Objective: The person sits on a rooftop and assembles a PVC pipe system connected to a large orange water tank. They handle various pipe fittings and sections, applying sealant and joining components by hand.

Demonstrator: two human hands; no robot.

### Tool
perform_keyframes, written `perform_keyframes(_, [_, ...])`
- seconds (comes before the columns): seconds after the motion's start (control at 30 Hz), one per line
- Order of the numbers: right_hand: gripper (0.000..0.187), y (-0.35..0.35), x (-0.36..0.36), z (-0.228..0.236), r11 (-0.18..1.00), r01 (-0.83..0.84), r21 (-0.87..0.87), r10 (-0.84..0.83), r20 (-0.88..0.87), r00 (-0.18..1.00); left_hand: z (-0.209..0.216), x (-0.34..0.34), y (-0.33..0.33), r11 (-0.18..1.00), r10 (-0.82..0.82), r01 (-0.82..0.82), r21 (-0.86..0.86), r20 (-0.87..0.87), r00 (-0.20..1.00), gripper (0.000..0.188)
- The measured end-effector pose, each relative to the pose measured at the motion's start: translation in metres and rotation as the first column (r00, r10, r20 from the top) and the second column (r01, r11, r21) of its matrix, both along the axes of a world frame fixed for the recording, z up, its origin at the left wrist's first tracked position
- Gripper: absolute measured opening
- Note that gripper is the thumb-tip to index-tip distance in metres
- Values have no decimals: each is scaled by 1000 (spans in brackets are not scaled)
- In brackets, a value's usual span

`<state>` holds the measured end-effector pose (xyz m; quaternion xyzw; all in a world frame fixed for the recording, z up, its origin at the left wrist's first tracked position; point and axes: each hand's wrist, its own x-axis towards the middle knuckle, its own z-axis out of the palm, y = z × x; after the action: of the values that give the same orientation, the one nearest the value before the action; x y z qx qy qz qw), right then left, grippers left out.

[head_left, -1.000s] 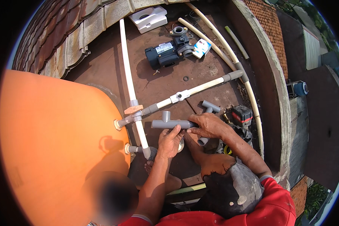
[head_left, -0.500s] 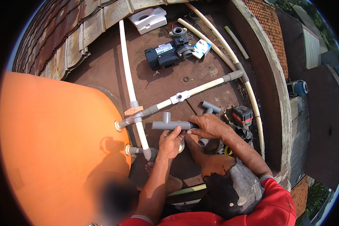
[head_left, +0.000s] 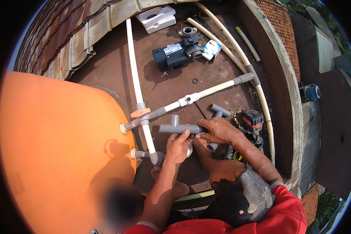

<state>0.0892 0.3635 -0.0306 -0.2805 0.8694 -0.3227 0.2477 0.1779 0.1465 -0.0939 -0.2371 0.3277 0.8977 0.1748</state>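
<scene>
Flooring of a flat, reddish-brown surface (head_left: 169, 87) spreads in sunlight between an overlapping tiled roof at the upper left and a long, low wall with a weathered pale top (head_left: 296, 117) on the right. Big, rounded orange tank (head_left: 62, 124) fills the left side. From it, grey fittings lead to a long white plastic pipe (head_left: 133, 58) running up the floor, with a flat, pinkish-orange valve handle (head_left: 139, 113) near its crossing with a second white plastic pipe (head_left: 214, 90), which slants up to the right. Beyond that slanting pipe lie a dark blue-black cylindrical motor unit (head_left: 174, 55) and, farther up, a white moulded foam block (head_left: 156, 19).

Between the person's hands, just below the slanting pipe, is a smooth grey plastic T-shaped pipe fitting (head_left: 175, 128), its short branch pointing up. The right hand (head_left: 219, 131) is closed around its darker right end; the left hand (head_left: 178, 146) grips its underside, thumb and fingers pressed to the tube. Another grey plastic tee (head_left: 221, 110) shows past the right hand, which hides whether the two join. Smaller still, a blue-and-white carton (head_left: 211, 50) sits beside the motor unit, and a small black ring (head_left: 195, 81) lies on the floor
</scene>
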Motion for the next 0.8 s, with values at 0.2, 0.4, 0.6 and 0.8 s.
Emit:
perform_keyframes(0.2, [49, -3, 0, 13, 1000, 16, 20, -17, 57, 998, 7, 1, 1, 998, 61, -61, 4, 34, 998, 19])
perform_keyframes(0.4, [50, -3, 1, 13, 998, -3, 61, 0, 38, 999, 5, 1, 1, 996, 82, -83, 15, 52, 995, 25])
perform_keyframes(0.6, [48, -3, 1, 8, 1000, 4, 21, -3, -24, 1000, 3, 1, 0, 995, 84, -87, 41, 66, 994, 23])
perform_keyframes(0.8, [48, -2, 1, 11, 1000, 14, 24, -15, 13, 1000, 6, -1, 0, 997, 68, -71, 43, 56, 996, 21])
